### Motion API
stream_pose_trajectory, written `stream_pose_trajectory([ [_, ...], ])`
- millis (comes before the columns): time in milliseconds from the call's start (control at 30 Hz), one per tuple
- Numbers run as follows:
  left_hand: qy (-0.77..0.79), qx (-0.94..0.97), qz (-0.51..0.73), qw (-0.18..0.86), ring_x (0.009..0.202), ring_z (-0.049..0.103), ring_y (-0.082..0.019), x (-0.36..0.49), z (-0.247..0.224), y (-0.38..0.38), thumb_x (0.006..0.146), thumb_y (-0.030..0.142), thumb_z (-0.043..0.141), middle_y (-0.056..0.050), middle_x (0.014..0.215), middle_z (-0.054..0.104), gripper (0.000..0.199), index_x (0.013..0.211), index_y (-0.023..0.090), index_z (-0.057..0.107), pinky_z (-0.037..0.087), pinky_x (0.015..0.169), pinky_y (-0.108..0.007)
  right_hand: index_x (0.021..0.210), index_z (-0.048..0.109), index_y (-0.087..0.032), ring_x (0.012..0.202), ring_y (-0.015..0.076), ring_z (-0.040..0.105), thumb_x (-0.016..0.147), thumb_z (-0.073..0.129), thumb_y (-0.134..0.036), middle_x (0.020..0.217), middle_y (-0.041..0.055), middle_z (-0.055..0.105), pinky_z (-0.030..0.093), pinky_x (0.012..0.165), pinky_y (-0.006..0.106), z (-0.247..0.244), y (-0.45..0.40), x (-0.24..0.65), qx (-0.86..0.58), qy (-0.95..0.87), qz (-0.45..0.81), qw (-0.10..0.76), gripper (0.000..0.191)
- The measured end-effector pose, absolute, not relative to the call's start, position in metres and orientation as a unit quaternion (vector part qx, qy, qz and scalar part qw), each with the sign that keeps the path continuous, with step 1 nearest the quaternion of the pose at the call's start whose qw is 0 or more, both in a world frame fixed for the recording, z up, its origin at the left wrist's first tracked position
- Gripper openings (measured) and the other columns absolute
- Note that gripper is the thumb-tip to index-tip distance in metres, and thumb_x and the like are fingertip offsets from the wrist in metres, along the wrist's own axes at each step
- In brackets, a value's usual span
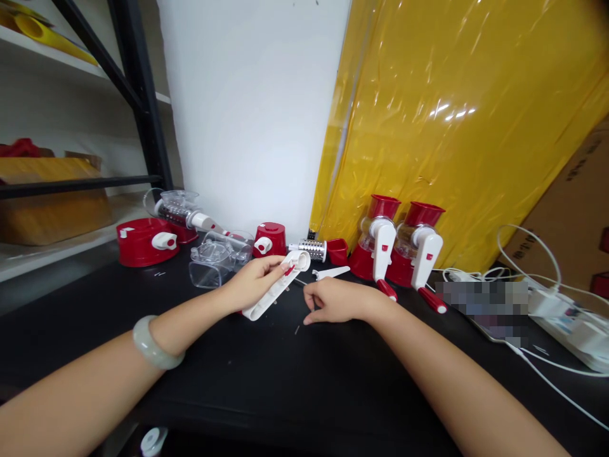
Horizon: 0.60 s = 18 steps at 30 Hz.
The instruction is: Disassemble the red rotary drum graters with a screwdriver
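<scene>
My left hand (259,279) is closed round a white crank handle (270,301), its hollow side and a small red piece showing. To the right of it, my right hand (328,301) hovers low over the black table with thumb and fingers apart; a thin metal piece (299,282) lies close to its fingertips, and whether they touch it is unclear. Just behind that hand is a flat white part (333,273). A grater drum (311,249) and a red cup-shaped part (337,252) are farther back, beside a small red base (270,239).
Two assembled red-and-white graters (380,241) (419,247) stand at the back right. Clear plastic parts (221,257) and a large red base (145,242) occupy the left. White cables, a power strip (575,324) and a blurred-out device (490,311) lie at the right.
</scene>
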State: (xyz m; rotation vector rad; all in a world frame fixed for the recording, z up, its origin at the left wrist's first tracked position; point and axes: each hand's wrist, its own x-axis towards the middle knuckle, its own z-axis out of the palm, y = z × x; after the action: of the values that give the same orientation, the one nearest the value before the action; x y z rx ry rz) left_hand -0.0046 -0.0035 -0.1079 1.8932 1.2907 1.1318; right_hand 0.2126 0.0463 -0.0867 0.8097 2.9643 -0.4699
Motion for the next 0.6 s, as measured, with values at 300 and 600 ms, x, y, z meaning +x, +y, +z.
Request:
stream_pose_trajectory([
  [300, 0.491, 0.735, 0.405, 0.235, 0.090, 0.064, -0.022, -0.006, -0.109, 0.000, 0.093, 0.047, 0.049, -0.005, 0.102, 0.073, 0.041, 0.115, 0.018, 0.067, 0.049, 0.075, -0.029, 0.084, 0.057, -0.019, 0.068, 0.0134, 0.051, 0.081, 0.071, -0.050, 0.079, 0.0001, 0.060, 0.031, 0.058, 0.023, -0.117, 0.036, 0.193, 0.214, 0.970, -0.084, -0.082, 0.034],
  [600, 0.504, 0.738, 0.403, 0.197, 0.091, 0.065, -0.023, -0.006, -0.108, -0.001, 0.094, 0.048, 0.047, -0.005, 0.106, 0.073, 0.042, 0.113, 0.018, 0.067, 0.049, 0.078, -0.029, 0.101, 0.065, -0.021, 0.075, 0.0128, 0.054, 0.084, 0.070, -0.023, 0.087, 0.0002, 0.058, 0.039, 0.069, 0.024, -0.115, 0.037, 0.193, 0.152, 0.973, -0.116, -0.133, 0.018],
])
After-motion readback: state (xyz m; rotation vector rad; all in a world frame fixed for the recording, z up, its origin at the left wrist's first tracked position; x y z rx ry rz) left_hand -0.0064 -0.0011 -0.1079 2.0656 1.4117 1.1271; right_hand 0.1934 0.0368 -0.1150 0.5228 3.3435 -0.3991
